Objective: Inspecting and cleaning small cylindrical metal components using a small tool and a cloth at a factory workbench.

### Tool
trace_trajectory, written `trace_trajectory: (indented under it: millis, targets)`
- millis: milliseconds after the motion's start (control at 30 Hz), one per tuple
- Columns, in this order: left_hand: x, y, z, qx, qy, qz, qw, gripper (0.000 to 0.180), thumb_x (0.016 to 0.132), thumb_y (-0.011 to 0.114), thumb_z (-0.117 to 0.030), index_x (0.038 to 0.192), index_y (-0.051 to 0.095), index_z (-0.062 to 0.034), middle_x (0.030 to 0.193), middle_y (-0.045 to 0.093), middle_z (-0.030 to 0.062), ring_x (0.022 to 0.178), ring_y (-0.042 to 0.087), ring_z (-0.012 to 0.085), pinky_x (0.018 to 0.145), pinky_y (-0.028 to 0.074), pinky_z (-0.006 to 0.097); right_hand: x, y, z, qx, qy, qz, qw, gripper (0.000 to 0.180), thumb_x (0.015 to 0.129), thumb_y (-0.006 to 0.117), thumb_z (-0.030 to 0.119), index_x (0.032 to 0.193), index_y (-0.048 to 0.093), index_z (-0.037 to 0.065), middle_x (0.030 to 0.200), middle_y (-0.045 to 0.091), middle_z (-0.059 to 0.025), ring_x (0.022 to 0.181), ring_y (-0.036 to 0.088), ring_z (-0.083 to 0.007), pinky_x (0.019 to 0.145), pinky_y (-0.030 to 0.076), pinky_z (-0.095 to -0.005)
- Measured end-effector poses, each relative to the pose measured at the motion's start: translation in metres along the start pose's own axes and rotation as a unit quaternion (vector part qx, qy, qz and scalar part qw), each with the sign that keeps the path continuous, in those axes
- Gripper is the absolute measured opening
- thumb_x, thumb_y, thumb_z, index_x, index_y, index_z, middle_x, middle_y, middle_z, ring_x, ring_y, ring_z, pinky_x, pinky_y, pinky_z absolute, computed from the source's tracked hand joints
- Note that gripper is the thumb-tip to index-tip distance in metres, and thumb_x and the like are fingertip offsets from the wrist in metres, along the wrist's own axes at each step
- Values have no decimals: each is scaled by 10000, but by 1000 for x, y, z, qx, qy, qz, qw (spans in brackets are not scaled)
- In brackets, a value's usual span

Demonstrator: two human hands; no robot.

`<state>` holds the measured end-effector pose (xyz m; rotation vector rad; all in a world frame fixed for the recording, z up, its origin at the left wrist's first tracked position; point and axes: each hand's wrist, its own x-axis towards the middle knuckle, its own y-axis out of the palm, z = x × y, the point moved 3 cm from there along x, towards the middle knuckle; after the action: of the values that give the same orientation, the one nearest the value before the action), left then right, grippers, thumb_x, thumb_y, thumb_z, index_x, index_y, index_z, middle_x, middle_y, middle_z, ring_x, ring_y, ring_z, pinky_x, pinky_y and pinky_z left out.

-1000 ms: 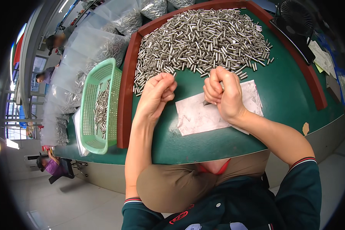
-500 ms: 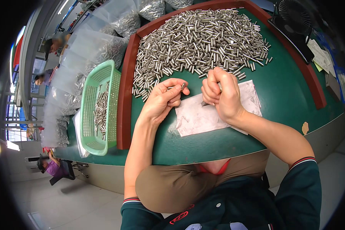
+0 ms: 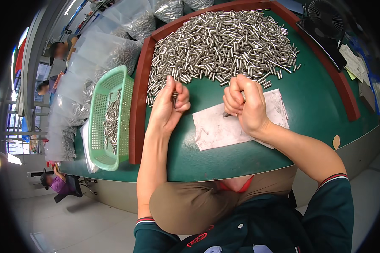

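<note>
A wide heap of short silvery metal pins [image 3: 223,46] covers the far part of the green tabletop [image 3: 185,147]. By the heap's near left edge is my left hand [image 3: 169,105], thumb up and fingers curled in. A bit of metal shows between its thumb and fingers, but whether it is held cannot be made out. My right hand [image 3: 250,103] is closed in a fist above a smudged white cloth [image 3: 217,133]. A small dark grey piece [image 3: 226,114] pokes out below its fingers; the rest is hidden in the fist.
Left of the red-brown wooden rim [image 3: 138,114] stands a green perforated basket [image 3: 98,147] part filled with pins. Clear bags of pins [image 3: 118,55] line the far left. A black fan [image 3: 324,17] stands back right. Other people [image 3: 57,185] sit farther left.
My left hand has moved left, away from the cloth, and turned thumb up; the pin at its fingertips no longer shows there. My right hand stays almost in place.
</note>
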<state>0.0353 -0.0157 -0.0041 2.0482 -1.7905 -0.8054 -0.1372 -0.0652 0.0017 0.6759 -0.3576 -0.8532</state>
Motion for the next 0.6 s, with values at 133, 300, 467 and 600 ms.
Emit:
trace_trajectory:
  millis: [133, 300, 467, 600]
  targets:
    - [2, -10, -24, 561, 261, -194, 761, 175, 854, 506, -172, 827, 561, -8, 543, 498, 20, 449, 442, 148, 437, 349, 264, 0, 3, 0, -19, 4, 7, 1000, 397, 889, 283, 272, 530, 259, 104, 433, 223, 18, 390, 164, -73, 387, 177, -235]
    - [5, 4, -15, 775, 247, -174, 556, 94, 796, 543, -130, 845, 539, -50, 572, 538, 186, 561, 545, 363, 511, 410, 436, 0, 1, -1, -1, 3, -2, 1000, 387, 876, 310, 251, 522, 264, 103, 437, 235, 25, 385, 176, -65, 376, 175, -229]
    - [-3, 15, -4, 802, 207, -90, 553, 99, 790, 545, -123, 814, 493, -42, 591, 552, 161, 566, 543, 348, 519, 408, 435, 1, 2, -1, 15, -4, -1, 1000, 382, 868, 333, 236, 516, 274, 99, 443, 244, 34, 381, 190, -56, 365, 174, -223]
    - [-5, 25, 3, 795, 198, -55, 571, 107, 783, 553, -123, 810, 494, -39, 582, 548, 155, 578, 542, 345, 528, 409, 421, 1, 0, -1, 18, 1, -3, 1000, 378, 867, 330, 234, 517, 274, 100, 442, 246, 34, 383, 189, -56, 366, 173, -224]
